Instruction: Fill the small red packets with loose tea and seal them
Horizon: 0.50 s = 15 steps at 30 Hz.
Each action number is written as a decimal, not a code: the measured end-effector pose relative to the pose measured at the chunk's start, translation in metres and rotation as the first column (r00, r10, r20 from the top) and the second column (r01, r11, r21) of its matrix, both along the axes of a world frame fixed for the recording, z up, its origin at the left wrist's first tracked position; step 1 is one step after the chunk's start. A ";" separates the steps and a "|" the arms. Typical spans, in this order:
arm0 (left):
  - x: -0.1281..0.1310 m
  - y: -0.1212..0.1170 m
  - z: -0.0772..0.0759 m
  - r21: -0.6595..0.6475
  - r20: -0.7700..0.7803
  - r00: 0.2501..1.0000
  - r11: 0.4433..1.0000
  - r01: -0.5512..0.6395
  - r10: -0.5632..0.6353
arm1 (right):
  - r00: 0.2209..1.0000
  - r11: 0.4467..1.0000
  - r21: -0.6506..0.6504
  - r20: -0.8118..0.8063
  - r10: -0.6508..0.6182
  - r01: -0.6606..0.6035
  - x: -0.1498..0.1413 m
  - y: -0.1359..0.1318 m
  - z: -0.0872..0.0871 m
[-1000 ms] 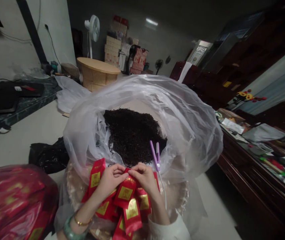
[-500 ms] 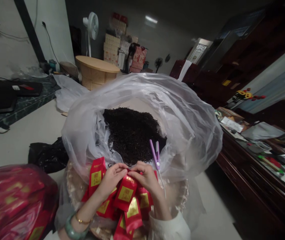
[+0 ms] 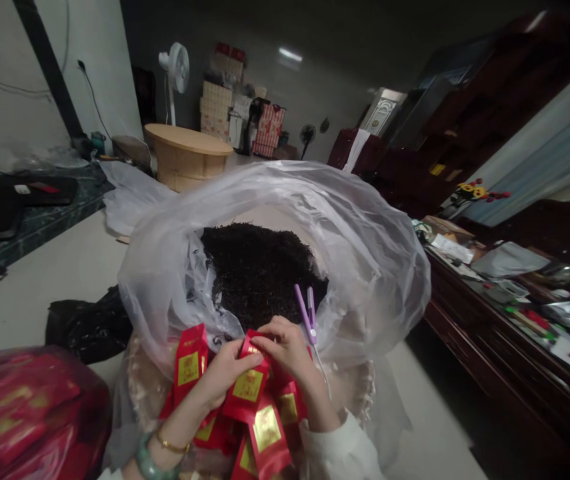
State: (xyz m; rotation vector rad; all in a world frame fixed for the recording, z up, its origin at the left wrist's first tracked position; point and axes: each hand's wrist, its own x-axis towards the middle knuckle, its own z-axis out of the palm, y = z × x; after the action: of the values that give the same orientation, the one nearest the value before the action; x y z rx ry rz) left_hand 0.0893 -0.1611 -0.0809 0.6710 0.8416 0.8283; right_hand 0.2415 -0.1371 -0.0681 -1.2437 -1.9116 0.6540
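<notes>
Between my hands is a red foil packet [image 3: 246, 388] with a gold label. My left hand [image 3: 225, 375] grips its left side near the top, thumb across the front. My right hand [image 3: 285, 343] pinches its upper edge on the right. More red packets lie beneath and around it, one standing to the left [image 3: 189, 363] and another lower right [image 3: 268, 430]. Beyond my hands, dark loose tea leaves [image 3: 259, 270] fill a clear plastic bag [image 3: 375, 267] with its mouth spread wide. A purple mini hair straightener [image 3: 307, 313] with a white cord rests at the bag's near right edge.
A woven basket [image 3: 365, 390] sits under the packets. On the left are a big bag of red packets [image 3: 29, 413] and a black plastic bag [image 3: 89, 323]. A cluttered dark cabinet [image 3: 469, 320] runs along the right. A round wooden tub [image 3: 187, 160] and a white fan [image 3: 177, 70] stand behind.
My left hand has shifted from pinching the packet's top edge to gripping its side, thumb over the front. The packet's top now stands up between my hands. The view has tilted slightly.
</notes>
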 end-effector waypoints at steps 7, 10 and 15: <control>0.000 0.001 -0.001 0.000 -0.011 0.999 0.999 -0.044 0.044 | 0.845 0.840 0.215 0.100 -0.526 0.498 0.062 0.029 -0.035; 0.000 0.000 -0.006 0.041 -0.016 0.999 0.998 -0.046 0.047 | 0.759 0.804 0.183 0.265 -0.594 0.566 0.085 0.041 -0.059; -0.002 -0.004 -0.011 0.144 -0.032 0.999 0.990 -0.015 0.020 | 0.766 0.837 0.092 0.359 -0.534 0.540 0.094 0.051 -0.075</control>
State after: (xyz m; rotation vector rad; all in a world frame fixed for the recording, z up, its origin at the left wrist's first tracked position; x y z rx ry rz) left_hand 0.0875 -0.1649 -0.0923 0.8067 0.8240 0.9015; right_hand 0.3354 -0.0858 -0.1434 -1.9328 -1.6925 0.1274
